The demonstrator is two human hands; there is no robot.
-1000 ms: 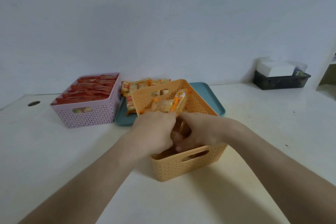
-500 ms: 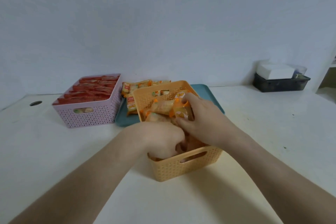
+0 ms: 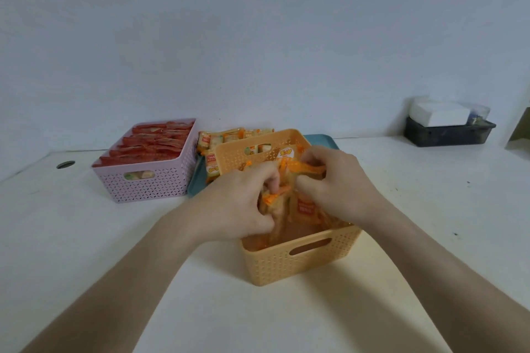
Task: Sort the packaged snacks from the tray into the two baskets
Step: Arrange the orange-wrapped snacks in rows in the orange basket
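Left hand [image 3: 238, 205] and right hand [image 3: 337, 185] each clutch packets [image 3: 305, 206] in the orange basket [image 3: 286, 265], 6 o'clock of the tray [image 3: 321, 141]; judged light, crinkly, slippery, so best pinched mid-body.

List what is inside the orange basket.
Orange-wrapped snack packets are bunched inside the orange basket. The left hand and right hand grip some of them. The hands cover the packets beneath, so the count cannot be told.

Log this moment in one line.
left hand: grips orange packets | right hand: grips orange packets | both over orange basket | tray: unsorted packets remain
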